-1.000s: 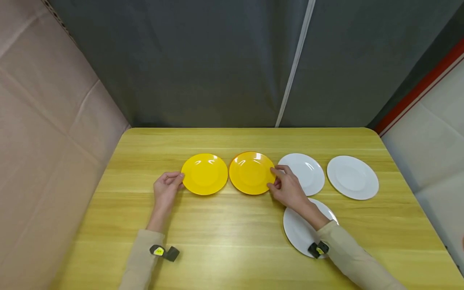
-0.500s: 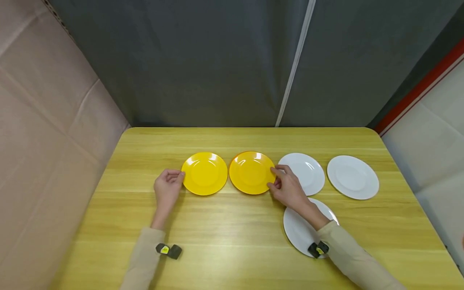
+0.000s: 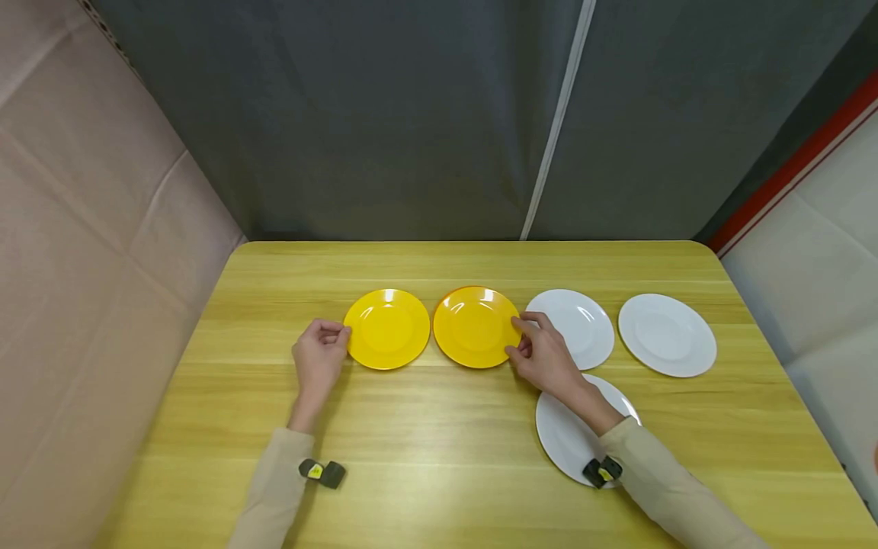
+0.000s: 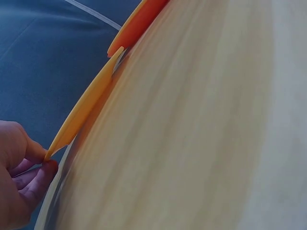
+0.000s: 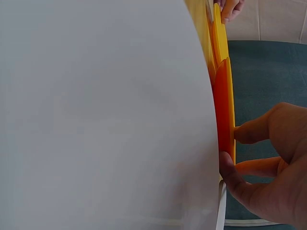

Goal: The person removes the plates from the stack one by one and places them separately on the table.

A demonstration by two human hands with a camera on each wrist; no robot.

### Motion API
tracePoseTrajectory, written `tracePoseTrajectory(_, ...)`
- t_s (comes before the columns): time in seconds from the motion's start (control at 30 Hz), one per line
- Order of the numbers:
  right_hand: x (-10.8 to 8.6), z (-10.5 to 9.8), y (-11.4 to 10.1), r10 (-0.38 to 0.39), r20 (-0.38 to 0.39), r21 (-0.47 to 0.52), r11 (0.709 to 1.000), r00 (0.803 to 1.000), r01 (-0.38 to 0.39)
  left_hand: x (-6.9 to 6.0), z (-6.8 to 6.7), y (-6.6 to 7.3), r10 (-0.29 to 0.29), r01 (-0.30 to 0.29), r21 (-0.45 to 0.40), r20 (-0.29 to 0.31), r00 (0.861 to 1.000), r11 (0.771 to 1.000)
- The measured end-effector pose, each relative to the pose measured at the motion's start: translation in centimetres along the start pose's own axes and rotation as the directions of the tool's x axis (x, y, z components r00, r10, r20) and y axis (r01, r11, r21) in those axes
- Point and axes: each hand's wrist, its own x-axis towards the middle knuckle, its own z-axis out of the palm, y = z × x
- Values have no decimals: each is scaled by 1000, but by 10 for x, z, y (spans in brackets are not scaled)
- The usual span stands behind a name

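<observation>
In the head view my left hand (image 3: 318, 362) pinches the left rim of a yellow plate (image 3: 387, 329). The left wrist view has this plate (image 4: 84, 108) edge-on, its rim between thumb and fingers, tilted with that side off the table. Just right of it is a second yellow plate (image 3: 476, 328), with an orange edge showing along its upper left. My right hand (image 3: 545, 354) grips its right rim. Seen from the right wrist, an orange surface (image 5: 221, 108) lies against the yellow rim; I cannot tell whether that is another plate or the underside.
Two white plates, a nearer one (image 3: 579, 332) and a far-right one (image 3: 667, 335), lie on the wooden table (image 3: 425, 457). A third white plate (image 3: 569, 442) is partly under my right forearm. A dark curtain (image 3: 384, 122) hangs behind the table.
My left hand and forearm have shifted slightly right, still pinching the left yellow plate's rim. My right hand and the plate it holds look unmoved.
</observation>
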Motion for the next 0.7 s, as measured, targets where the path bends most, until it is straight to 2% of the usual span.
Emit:
tracePoseTrajectory(0.2, 0, 0, 0, 3, 3, -3, 1000, 1000, -3, 0, 1, 0, 28, -28, 30, -9, 1000, 999)
tracePoseTrajectory(0.53, -1, -1, -1, 3, 0, -2, 1000, 1000, -3, 1, 1, -2, 12, -12, 83, -1, 1000, 996)
tracePoseTrajectory(0.7, -1, 0, -1, 2, -4, -2, 1000, 1000, -2, 1, 0, -1, 27, -27, 96, -1, 1000, 995)
